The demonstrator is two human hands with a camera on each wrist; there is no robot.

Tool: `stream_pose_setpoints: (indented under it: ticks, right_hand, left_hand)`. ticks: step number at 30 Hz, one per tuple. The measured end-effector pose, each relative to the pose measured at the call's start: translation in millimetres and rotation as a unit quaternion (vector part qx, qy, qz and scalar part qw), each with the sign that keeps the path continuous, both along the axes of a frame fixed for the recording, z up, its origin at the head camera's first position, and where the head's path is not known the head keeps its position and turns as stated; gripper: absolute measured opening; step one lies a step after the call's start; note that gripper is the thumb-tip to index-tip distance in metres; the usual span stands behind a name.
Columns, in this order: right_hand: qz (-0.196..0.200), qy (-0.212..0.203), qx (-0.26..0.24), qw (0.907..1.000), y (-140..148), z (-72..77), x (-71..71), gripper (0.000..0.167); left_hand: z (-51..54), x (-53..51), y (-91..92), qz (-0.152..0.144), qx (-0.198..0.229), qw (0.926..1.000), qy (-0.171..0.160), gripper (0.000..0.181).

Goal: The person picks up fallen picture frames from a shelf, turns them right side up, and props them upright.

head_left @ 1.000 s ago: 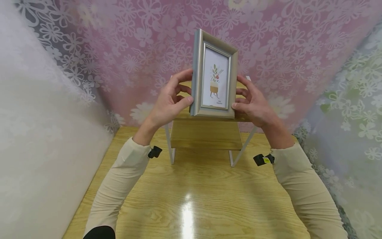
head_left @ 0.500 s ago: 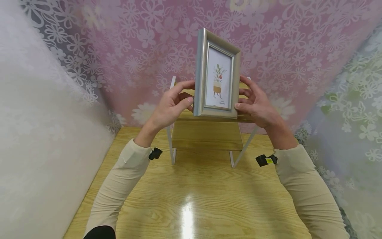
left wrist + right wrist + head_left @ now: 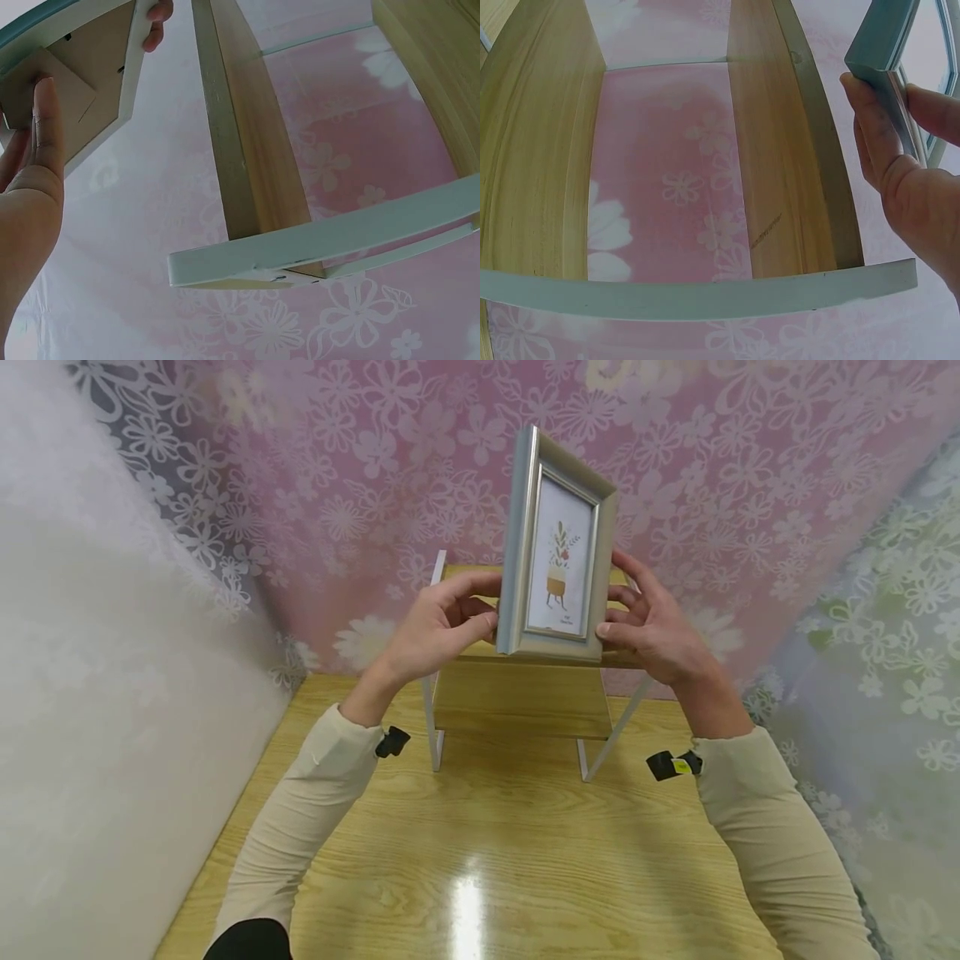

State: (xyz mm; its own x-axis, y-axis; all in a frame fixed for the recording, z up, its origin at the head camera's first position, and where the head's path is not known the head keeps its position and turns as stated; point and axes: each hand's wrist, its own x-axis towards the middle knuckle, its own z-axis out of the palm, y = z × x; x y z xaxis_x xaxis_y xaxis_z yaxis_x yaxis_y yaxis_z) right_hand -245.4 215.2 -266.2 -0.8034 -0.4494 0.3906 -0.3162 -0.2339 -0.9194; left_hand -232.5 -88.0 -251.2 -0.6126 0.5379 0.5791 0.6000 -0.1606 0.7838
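from my distant post i see both hands clamped on the picture frame (image 3: 566,556), near twelve o'clock, clear of the wooden shelf (image 3: 521,697): left hand (image 3: 442,622) at its eight, right hand (image 3: 663,639) at its four, probably to steady both sides. its ridged rectangular border looks smooth; the backing (image 3: 94,56) is matte brown.

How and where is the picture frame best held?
The picture frame looks best gripped low on its two side borders, the left hand from the left, the right hand from the right: it is held roughly upright, and its thick border surrounds the print, while the back flap looks thin.
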Motion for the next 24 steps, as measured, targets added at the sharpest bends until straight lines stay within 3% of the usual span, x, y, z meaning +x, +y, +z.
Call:
stream_pose_setpoints:
  ticks: [9,24]
  right_hand:
    - [0.023,-0.018,-0.023,0.9993,-0.4,-0.9,0.8,0.084]
    - [0.054,-0.014,-0.037,0.9977,5.1,0.3,2.1,0.083]
  left_hand:
    - [3.6,1.6,-5.5,0.048,-0.034,0.9982,0.012,0.04]
    - [7.8,-2.9,-9.4,0.056,-0.061,0.9961,0.029,0.038]
